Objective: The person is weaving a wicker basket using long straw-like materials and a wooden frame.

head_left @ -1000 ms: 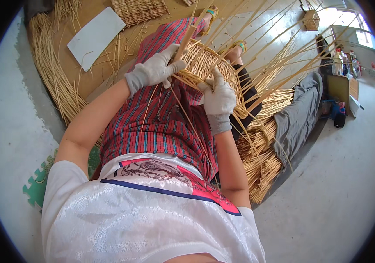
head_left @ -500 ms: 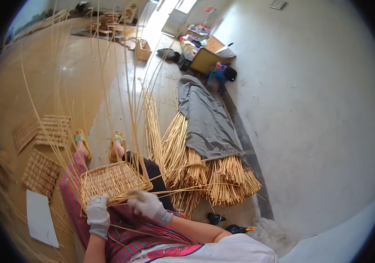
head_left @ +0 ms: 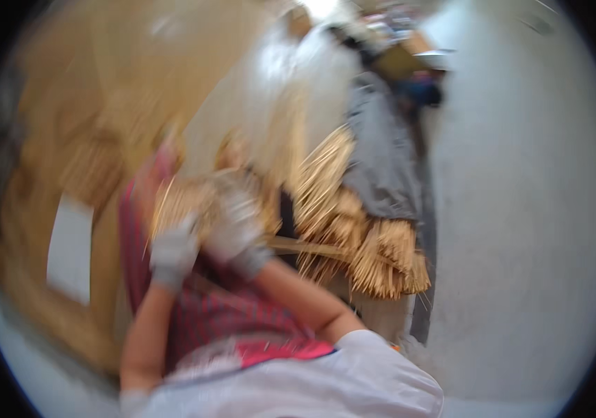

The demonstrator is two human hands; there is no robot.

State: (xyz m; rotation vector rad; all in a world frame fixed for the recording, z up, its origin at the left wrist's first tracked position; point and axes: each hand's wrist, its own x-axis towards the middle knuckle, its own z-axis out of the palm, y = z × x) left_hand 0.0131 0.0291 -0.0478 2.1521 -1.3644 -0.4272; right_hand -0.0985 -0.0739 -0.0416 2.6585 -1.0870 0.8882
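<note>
A half-woven wicker base (head_left: 181,202) rests on my lap, smeared by motion. My left hand (head_left: 174,249), in a white glove, is closed on its near edge. Over the right part of the weave lies my right hand (head_left: 234,221), gloved too, its fingers too blurred to read. Pale wicker rods (head_left: 315,249) stretch rightward from beside the right wrist. Whether that hand grips any of them is hidden.
To the right, bundles of rods (head_left: 385,261) lie partly under a grey cloth (head_left: 381,153), alongside the wall (head_left: 521,195). A white board (head_left: 70,249) and a woven panel (head_left: 92,167) are on the floor at left. Blurred clutter fills the far end.
The whole view has shifted and blurred. My right hand has moved from the base's near edge up onto its right part. My left hand stays at the near edge.
</note>
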